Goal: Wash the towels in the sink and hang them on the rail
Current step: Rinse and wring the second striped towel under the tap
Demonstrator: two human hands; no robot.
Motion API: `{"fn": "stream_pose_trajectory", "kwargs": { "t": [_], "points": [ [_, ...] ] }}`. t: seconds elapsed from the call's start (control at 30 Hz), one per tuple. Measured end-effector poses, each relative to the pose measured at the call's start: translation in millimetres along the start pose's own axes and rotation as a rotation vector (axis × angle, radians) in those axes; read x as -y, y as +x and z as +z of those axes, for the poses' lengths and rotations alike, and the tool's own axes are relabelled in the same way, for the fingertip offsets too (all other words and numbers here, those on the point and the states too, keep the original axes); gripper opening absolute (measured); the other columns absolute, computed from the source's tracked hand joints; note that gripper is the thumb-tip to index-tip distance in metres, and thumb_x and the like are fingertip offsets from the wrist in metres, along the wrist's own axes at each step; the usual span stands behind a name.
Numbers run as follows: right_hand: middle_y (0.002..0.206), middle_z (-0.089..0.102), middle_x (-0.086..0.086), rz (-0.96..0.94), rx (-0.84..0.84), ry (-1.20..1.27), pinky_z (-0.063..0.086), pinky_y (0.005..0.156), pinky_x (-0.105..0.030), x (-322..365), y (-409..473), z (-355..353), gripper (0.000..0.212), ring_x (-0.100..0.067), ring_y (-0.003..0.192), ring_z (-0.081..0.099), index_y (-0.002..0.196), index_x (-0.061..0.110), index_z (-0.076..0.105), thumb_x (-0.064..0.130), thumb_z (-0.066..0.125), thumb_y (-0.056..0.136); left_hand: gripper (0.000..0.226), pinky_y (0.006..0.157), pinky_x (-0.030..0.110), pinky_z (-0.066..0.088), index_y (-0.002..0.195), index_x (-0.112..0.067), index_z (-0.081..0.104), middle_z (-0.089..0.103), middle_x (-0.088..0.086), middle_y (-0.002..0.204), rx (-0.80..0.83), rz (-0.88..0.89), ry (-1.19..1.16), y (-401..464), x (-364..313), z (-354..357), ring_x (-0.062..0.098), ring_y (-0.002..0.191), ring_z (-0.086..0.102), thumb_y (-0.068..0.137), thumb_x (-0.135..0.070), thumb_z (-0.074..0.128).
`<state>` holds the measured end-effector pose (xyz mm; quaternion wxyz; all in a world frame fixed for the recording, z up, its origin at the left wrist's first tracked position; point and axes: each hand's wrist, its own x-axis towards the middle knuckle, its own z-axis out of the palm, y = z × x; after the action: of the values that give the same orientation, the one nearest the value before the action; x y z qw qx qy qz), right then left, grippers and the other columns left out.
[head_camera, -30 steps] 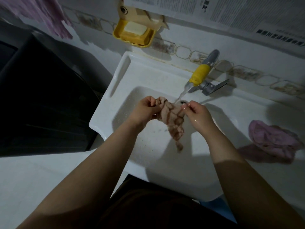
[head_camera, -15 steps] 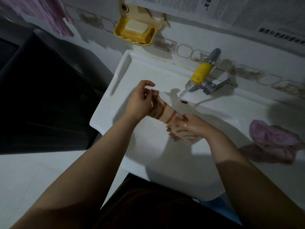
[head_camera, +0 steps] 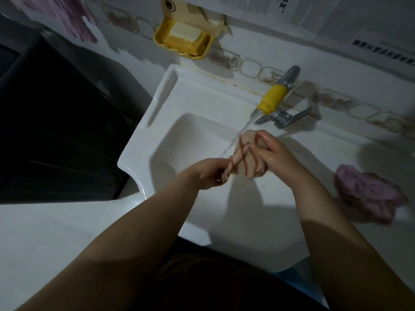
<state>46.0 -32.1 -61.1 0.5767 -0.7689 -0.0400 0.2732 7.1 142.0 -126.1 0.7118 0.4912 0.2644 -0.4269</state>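
Note:
A small beige towel with brown stripes (head_camera: 244,158) is bunched over the white sink (head_camera: 190,135), under the water running from the tap (head_camera: 275,98) with its yellow sleeve. My left hand (head_camera: 207,173) grips the towel's lower end. My right hand (head_camera: 272,151) clasps its upper end from the right. A crumpled pink towel (head_camera: 368,194) lies on the counter to the right of the basin. Another pink towel (head_camera: 65,16) hangs at the top left; the rail itself is out of view.
A yellow soap dish with a pale bar of soap (head_camera: 185,39) is fixed to the tiled wall above the sink. A dark appliance (head_camera: 54,131) stands left of the sink. White countertop (head_camera: 45,239) runs along the front left. Newspaper (head_camera: 336,16) covers the upper wall.
The hands swapped heights: my left hand dropped toward me with the towel's end, my right hand rose under the tap. The towel went from stretched to bunched and twisted between them.

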Motion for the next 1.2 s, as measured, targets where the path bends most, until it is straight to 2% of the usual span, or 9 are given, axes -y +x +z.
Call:
{"fn": "stream_pose_trajectory", "kwargs": {
  "t": [0.23,0.3,0.47,0.73,0.8,0.87,0.93,1.03,1.2],
  "points": [
    [0.079,0.071,0.004,0.136,-0.061,0.399,0.052,0.068,-0.022,-2.2,-2.0,-12.0,0.013,-0.008,0.076,0.066,0.09,0.015,0.063,0.008,0.052,0.093,0.016,0.098,0.033,0.043,0.09,-0.008,0.058,0.073,0.009,0.097,0.076,0.298,-0.749,-7.4,-22.7,2.7,0.024,0.09,0.065,0.088,-0.018,0.046],
    [0.081,0.07,0.002,0.134,-0.127,0.399,0.052,0.07,-0.024,-6.1,0.3,-13.4,0.014,-0.008,0.077,0.066,0.089,0.015,0.06,0.011,0.049,0.096,0.024,0.091,0.033,0.05,0.103,-0.005,0.059,0.073,0.008,0.092,0.121,0.356,-0.751,-14.1,-28.7,3.3,0.022,0.082,0.07,0.094,-0.02,0.042],
    [0.092,0.07,-0.004,0.105,-0.306,0.443,0.055,0.077,-0.03,-8.4,8.6,-12.3,0.017,-0.014,0.086,0.067,0.098,0.018,0.061,0.023,0.045,0.1,0.016,0.071,0.031,0.056,0.098,-0.009,0.057,0.062,0.006,0.089,-0.101,0.456,-0.381,-15.7,-27.3,-1.0,0.023,0.076,0.063,0.1,-0.017,0.043],
    [0.105,0.069,-0.01,0.123,-0.21,0.529,0.055,0.083,-0.031,-3.9,7.5,-14.2,0.034,-0.019,0.096,0.066,0.112,0.011,0.061,0.035,0.04,0.099,0.019,0.052,0.027,0.054,0.095,-0.007,0.058,0.06,0.004,0.078,-0.385,0.461,-0.048,-20.5,-30.2,6.6,0.017,0.059,0.06,0.101,-0.02,0.046],
    [0.103,0.07,-0.013,0.18,-0.161,0.483,0.054,0.086,-0.037,-3.2,8.0,-9.2,0.039,-0.024,0.098,0.067,0.112,0.009,0.061,0.039,0.04,0.099,0.023,0.07,0.039,0.057,0.102,-0.004,0.058,0.06,0.005,0.087,-0.564,0.479,0.128,-15.1,-33.8,3.3,0.018,0.072,0.059,0.1,-0.023,0.046],
    [0.103,0.072,-0.012,0.213,-0.059,0.44,0.054,0.083,-0.037,1.0,10.3,1.3,0.044,-0.024,0.097,0.068,0.113,0.007,0.062,0.043,0.042,0.097,0.045,0.102,0.042,0.043,0.133,-0.005,0.046,0.054,0.009,0.126,-0.642,0.516,0.297,-13.1,-36.7,0.1,0.022,0.111,0.055,0.1,-0.035,0.043],
    [0.116,0.067,-0.016,0.218,0.032,0.425,0.052,0.087,-0.038,4.6,13.4,13.3,0.053,-0.026,0.105,0.065,0.122,0.004,0.058,0.048,0.046,0.094,0.054,0.11,0.029,0.025,0.148,-0.019,0.028,0.037,0.004,0.149,-0.402,0.564,0.307,-16.5,-39.1,3.8,0.016,0.134,0.035,0.102,-0.046,0.028],
    [0.108,0.068,-0.016,0.187,0.089,0.502,0.053,0.086,-0.033,12.8,19.4,19.4,0.037,-0.023,0.099,0.066,0.118,0.003,0.059,0.03,0.045,0.098,0.062,0.1,0.027,0.036,0.129,-0.026,0.055,0.061,-0.002,0.125,-0.12,0.538,0.442,-16.3,-38.5,6.6,0.01,0.115,0.053,0.098,-0.058,0.011],
    [0.094,0.073,-0.011,0.261,0.162,0.354,0.057,0.078,-0.033,16.3,24.3,11.2,0.03,-0.022,0.087,0.07,0.104,0.01,0.068,0.029,0.068,0.081,0.041,0.055,0.027,0.05,0.092,-0.011,0.058,0.063,0.005,0.076,-0.314,0.507,0.712,-14.2,-47.5,0.6,0.024,0.068,0.063,0.101,-0.045,0.035]
  ]
}}
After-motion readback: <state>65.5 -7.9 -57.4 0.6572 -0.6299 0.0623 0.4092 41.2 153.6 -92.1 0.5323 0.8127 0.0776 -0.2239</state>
